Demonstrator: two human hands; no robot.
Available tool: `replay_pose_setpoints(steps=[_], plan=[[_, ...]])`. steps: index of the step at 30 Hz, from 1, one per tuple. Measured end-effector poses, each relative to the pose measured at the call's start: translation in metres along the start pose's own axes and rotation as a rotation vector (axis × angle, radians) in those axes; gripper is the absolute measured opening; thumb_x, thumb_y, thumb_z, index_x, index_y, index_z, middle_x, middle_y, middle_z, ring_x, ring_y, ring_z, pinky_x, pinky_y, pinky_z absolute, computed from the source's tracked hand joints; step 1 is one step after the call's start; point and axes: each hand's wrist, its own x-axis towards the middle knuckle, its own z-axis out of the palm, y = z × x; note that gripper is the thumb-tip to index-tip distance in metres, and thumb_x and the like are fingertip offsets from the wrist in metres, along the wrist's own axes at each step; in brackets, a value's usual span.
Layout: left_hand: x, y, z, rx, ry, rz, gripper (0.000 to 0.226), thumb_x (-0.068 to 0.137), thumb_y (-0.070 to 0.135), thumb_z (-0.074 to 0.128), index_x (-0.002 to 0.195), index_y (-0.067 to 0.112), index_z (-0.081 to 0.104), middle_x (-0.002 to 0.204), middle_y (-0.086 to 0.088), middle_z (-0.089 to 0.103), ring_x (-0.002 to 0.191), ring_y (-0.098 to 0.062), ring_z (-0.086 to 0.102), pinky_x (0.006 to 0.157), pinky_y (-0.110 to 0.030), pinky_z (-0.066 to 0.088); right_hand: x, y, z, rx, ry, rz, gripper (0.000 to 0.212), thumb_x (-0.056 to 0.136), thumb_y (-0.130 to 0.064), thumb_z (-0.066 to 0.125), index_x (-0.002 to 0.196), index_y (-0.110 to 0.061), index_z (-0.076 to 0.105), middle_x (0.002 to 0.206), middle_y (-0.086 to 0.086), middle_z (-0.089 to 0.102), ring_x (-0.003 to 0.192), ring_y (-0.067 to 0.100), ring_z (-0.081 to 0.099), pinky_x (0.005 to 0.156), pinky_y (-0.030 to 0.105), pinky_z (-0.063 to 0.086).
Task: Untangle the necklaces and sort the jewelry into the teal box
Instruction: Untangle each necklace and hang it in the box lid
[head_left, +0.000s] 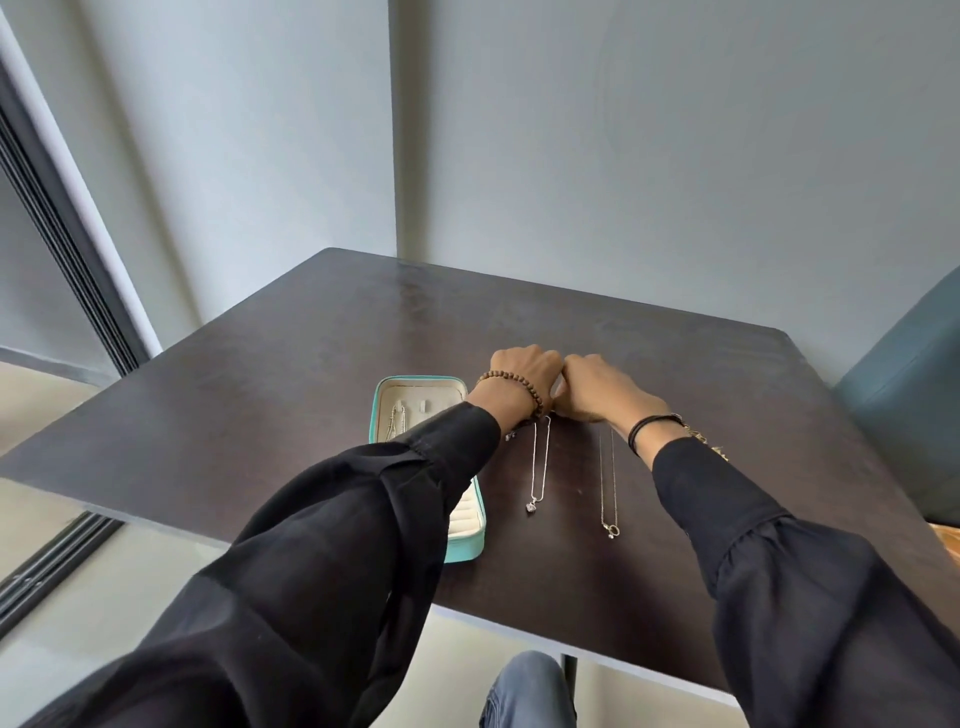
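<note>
1. Left hand (522, 369) and right hand (597, 395) meet knuckle to knuckle at frame centre, fingers of both curled under. What they pinch, if anything, is hidden, so I cannot tell the grip.
2. Pendant chain (540, 465) lies on the counter (311, 364) just below the hands. Its long axis runs top to bottom of the frame, top end under the spot where the hands meet, pendant at the lower end.
3. Plain chain (608, 478) lies right of it, parallel and apart, with no crossing visible. Its top end is near the right wrist, clasp at the lower end.
4. Box (415, 380) sits left of both chains, open, long axis also top to bottom. The left sleeve (363, 519) crosses over its middle. A boxed chain (395, 423) already lies in its upper part.
5. Key relation: both chains trail down-frame from the hands, and the box is to their left, with the pendant chain nearest it. The left hand is nearer the box and pendant chain, the right hand nearer the plain chain.
6. Judgement: the chains look untangled. The next move is likely a short leftward carry of the pendant chain into the box, taken by its top end.
7. Gold piece (709, 441) sits by the right wrist, partly hidden. A small dark item (511, 434) by the left wrist is too small to tell.
</note>
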Motion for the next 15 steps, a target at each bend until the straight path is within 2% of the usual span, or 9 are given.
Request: replay_pose_setpoints(steps=[3,6,8,9,10,12,13,15], plan=[[-0.008,0.0,0.0,-0.027,-0.016,-0.003,0.028,0.091,0.016,0.06,0.118,0.009,0.059,0.121,-0.011,0.063,0.11,-0.033,0.063,0.075,-0.035,0.041,-0.012,-0.002,-0.001,-0.049,-0.036,-0.035,0.039,0.095,-0.037,0.061,0.121,-0.008,0.058,0.127,0.021,0.061,0.114,0.041,0.062,0.079,0.038,0.046],[-0.018,-0.001,-0.001,-0.057,-0.011,-0.024,0.024,0.091,0.017,0.057,0.114,0.01,0.062,0.118,-0.011,0.064,0.106,-0.034,0.064,0.074,-0.035,0.042,-0.023,-0.004,-0.003,-0.071,-0.071,-0.079,0.034,0.096,-0.042,0.06,0.106,-0.01,0.06,0.12,0.019,0.063,0.11,0.042,0.063,0.075,0.035,0.042],[-0.021,-0.004,-0.001,-0.092,-0.02,-0.05,0.024,0.091,0.017,0.055,0.112,0.013,0.066,0.115,-0.011,0.066,0.104,-0.035,0.065,0.076,-0.036,0.045,-0.028,-0.003,-0.004,-0.021,-0.063,-0.08,0.037,0.097,-0.045,0.059,0.076,-0.015,0.051,0.092,0.014,0.061,0.086,0.04,0.06,0.067,0.034,0.04],[-0.022,-0.006,-0.001,-0.128,-0.021,-0.068,0.023,0.092,0.018,0.055,0.111,0.014,0.068,0.115,-0.011,0.067,0.103,-0.034,0.065,0.078,-0.037,0.048,-0.032,-0.003,-0.006,0.021,-0.047,-0.081,0.044,0.097,-0.045,0.059,0.066,-0.017,0.043,0.077,0.009,0.053,0.071,0.035,0.052,0.059,0.034,0.036],[-0.023,-0.008,-0.001,-0.192,-0.014,-0.086,0.023,0.092,0.018,0.055,0.11,0.015,0.07,0.114,-0.01,0.067,0.103,-0.034,0.066,0.082,-0.037,0.051,-0.034,-0.002,-0.008,0.071,-0.032,-0.084,0.046,0.097,-0.044,0.059,0.064,-0.016,0.043,0.069,0.006,0.047,0.063,0.028,0.045,0.053,0.034,0.031],[-0.026,-0.012,-0.004,-0.416,0.011,-0.096,0.026,0.091,0.011,0.053,0.109,0.013,0.072,0.114,-0.011,0.07,0.105,-0.03,0.066,0.09,-0.038,0.053,-0.04,-0.001,-0.015,0.17,0.001,-0.095,0.035,0.095,-0.038,0.064,0.076,-0.01,0.056,0.072,0.003,0.054,0.066,0.023,0.049,0.05,0.031,0.029],[-0.028,-0.014,-0.005,-0.525,0.024,-0.087,0.028,0.09,0.007,0.052,0.11,0.011,0.072,0.113,-0.011,0.071,0.107,-0.028,0.066,0.094,-0.036,0.052,-0.043,0.002,-0.018,0.226,0.024,-0.104,0.027,0.092,-0.035,0.066,0.084,-0.011,0.059,0.076,0.001,0.057,0.071,0.022,0.052,0.052,0.031,0.032],[-0.032,-0.017,-0.01,-0.684,0.023,-0.08,0.029,0.09,0.003,0.053,0.111,0.009,0.072,0.109,-0.011,0.072,0.106,-0.023,0.066,0.097,-0.031,0.05,-0.048,0.008,-0.021,0.344,0.072,-0.136,0.022,0.089,-0.032,0.071,0.087,-0.012,0.06,0.077,-0.002,0.061,0.074,0.019,0.055,0.057,0.032,0.035]])
